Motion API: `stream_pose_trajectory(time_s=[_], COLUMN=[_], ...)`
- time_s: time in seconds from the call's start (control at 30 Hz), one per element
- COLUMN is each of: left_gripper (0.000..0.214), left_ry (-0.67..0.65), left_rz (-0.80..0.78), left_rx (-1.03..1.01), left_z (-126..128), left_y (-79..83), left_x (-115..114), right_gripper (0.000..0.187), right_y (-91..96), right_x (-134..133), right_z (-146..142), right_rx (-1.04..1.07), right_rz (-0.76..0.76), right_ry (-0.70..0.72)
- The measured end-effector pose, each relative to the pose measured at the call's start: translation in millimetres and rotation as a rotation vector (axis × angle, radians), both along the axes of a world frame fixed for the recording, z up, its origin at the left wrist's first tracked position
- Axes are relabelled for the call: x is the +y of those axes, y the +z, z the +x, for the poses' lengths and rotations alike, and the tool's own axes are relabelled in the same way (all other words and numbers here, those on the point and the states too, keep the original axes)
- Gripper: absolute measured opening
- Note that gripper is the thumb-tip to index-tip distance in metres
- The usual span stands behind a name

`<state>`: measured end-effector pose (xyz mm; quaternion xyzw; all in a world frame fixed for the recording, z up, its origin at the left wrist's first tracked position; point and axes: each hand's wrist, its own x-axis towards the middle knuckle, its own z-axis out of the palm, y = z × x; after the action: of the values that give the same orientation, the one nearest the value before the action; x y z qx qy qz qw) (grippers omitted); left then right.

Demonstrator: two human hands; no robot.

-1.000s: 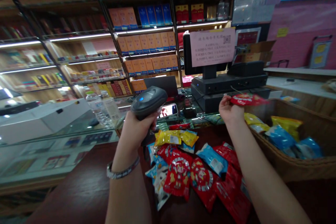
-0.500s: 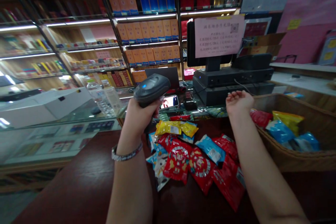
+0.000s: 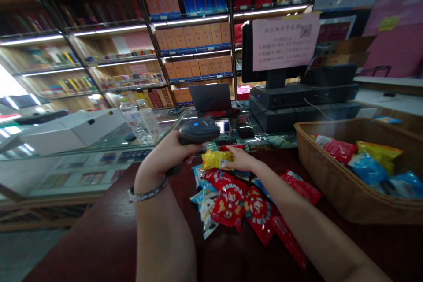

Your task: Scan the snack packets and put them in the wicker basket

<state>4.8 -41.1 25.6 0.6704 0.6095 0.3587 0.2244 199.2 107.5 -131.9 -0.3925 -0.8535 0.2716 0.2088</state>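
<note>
My left hand (image 3: 172,150) is wrapped round a dark barcode scanner (image 3: 200,130), its head pointing right above the pile. On the near side of the counter lie several snack packets. At the top of the pile is a yellow snack packet (image 3: 214,160), and my right hand (image 3: 243,159) has its fingers and thumb on either side of its right end. Below it spread red snack packets (image 3: 229,200) and a blue-and-white packet (image 3: 208,205). Another red packet (image 3: 299,185) lies partly behind my right forearm, which also hides part of a blue one.
At the right stands a wicker basket (image 3: 325,191) with red, yellow and blue packets in it. Behind the pile are a monitor with a paper sign (image 3: 284,44), a laptop (image 3: 211,97) and plastic bottles (image 3: 132,119). A white box (image 3: 71,130) lies on the glass counter.
My right hand has moved left from beside the basket onto the yellow packets. My left hand has lowered the barcode scanner slightly. The view has shifted a little.
</note>
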Motion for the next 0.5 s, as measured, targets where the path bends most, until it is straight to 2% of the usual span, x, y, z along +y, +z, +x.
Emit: stream_pose_trajectory(time_s=[0.07,0.13,0.23,0.37,0.43,0.5], left_gripper=[0.029,0.031,0.034,0.032,0.031,0.032], left_ry=[0.023,0.08,0.144,0.174,0.176,0.163], left_rz=[-0.064,-0.063,-0.001,0.068,0.094,0.103], left_rx=[0.065,0.104,0.115,0.078,0.082,0.093], left_z=[-14.4,-25.0,-32.8,-32.8,-30.6,-28.2], left_y=[-1.1,-1.8,-2.2,-1.6,-0.8,0.3], left_x=[-1.5,-2.0,-3.0,-5.6,-6.4,-6.6], right_gripper=[0.096,0.094,0.074,0.051,0.038,0.031], right_y=[-0.8,3.2,15.8,32.1,35.2,36.3], right_x=[-0.7,-2.7,-8.5,-18.2,-21.6,-23.7], right_z=[-0.6,-1.8,-1.3,6.4,10.2,12.6], right_rx=[-0.099,-0.178,-0.279,-0.29,-0.214,-0.096], right_rz=[0.03,0.082,0.081,-0.083,-0.189,-0.366], right_ry=[-0.043,-0.084,-0.129,-0.097,-0.044,-0.017])
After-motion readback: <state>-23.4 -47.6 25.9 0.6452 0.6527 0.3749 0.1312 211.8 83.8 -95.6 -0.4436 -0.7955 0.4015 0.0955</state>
